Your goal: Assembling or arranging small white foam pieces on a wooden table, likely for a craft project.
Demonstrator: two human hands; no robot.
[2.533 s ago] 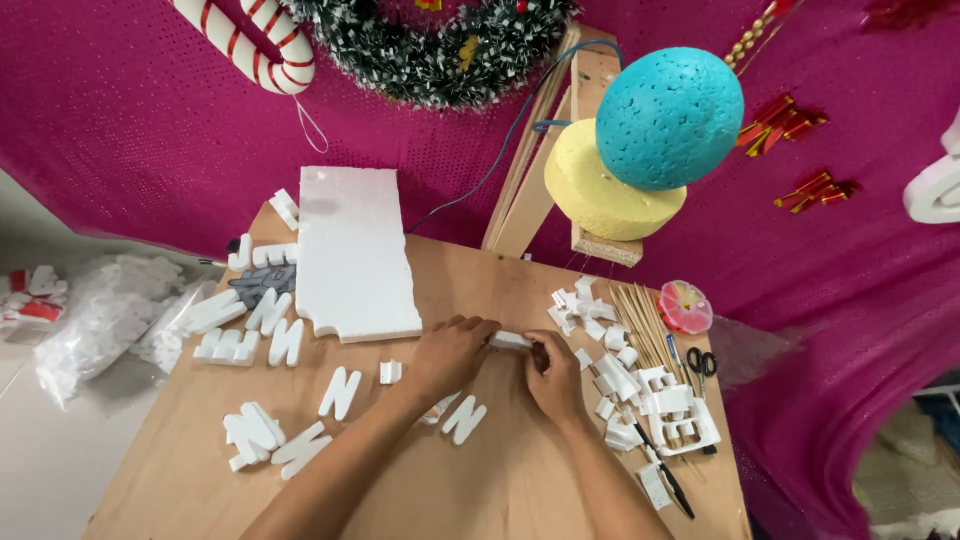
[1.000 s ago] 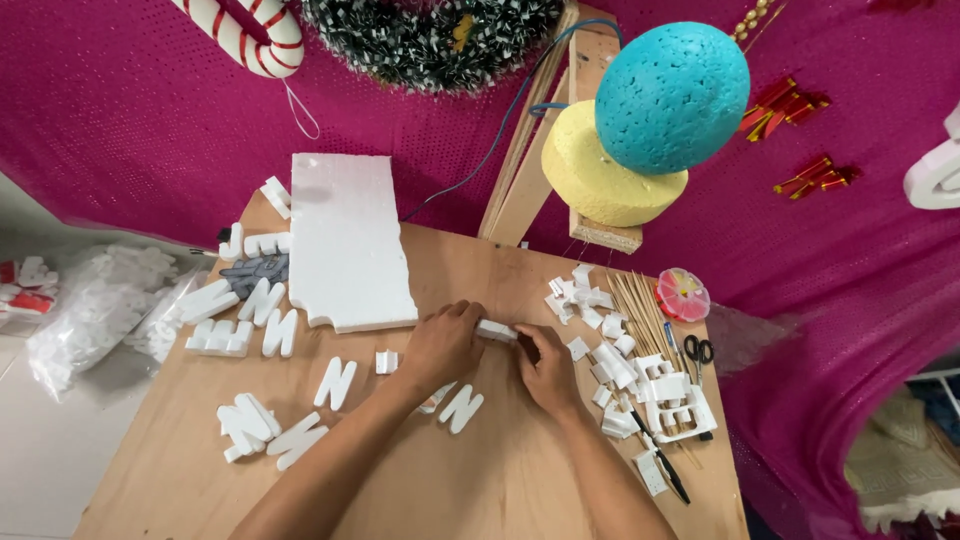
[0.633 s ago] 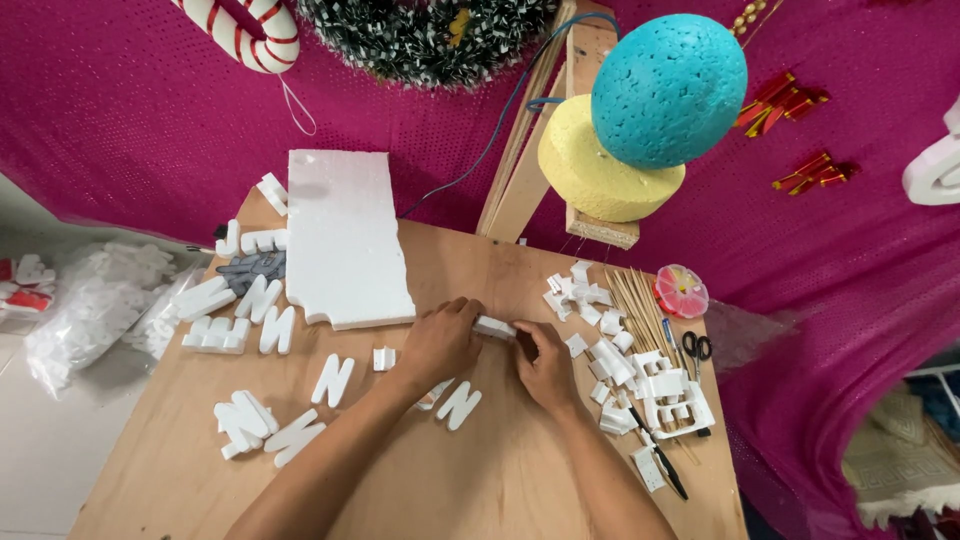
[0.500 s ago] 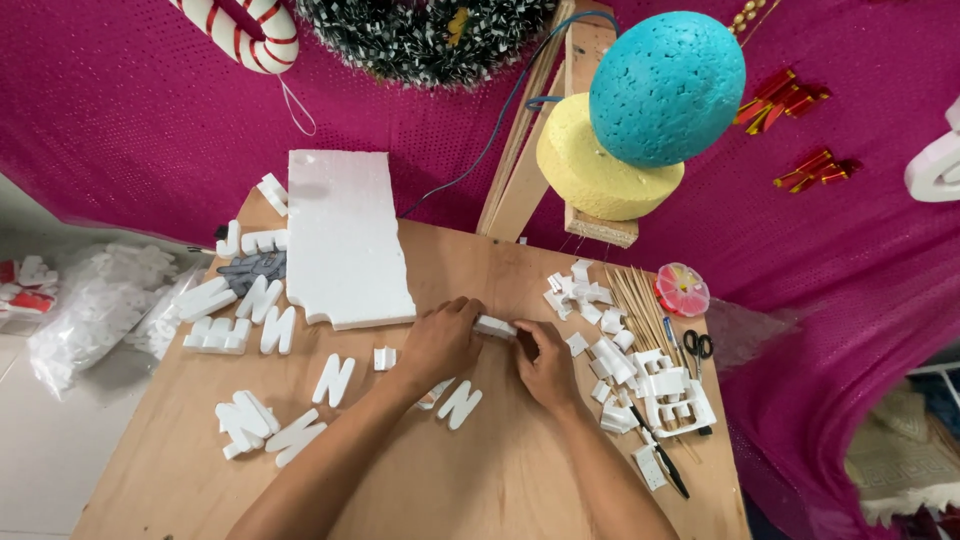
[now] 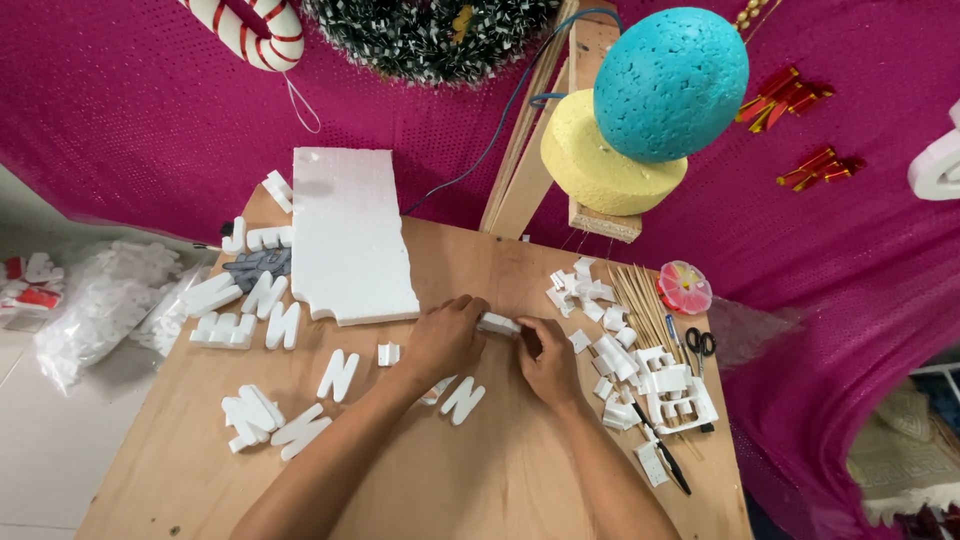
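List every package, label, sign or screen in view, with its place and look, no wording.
Clear plastic bag: on the floor left of the wooden table, crumpled, filled with white foam pieces.
Small red and white packets: far left edge on the floor, too blurred to tell more.
No screens or signs show.

My left hand (image 5: 445, 338) and right hand (image 5: 548, 358) drifted slightly up-frame toward centre since first picture. White foam piece (image 5: 497, 323) pinched between them rose likewise, now nearer big foam slab (image 5: 348, 236). Grip unchanged otherwise.
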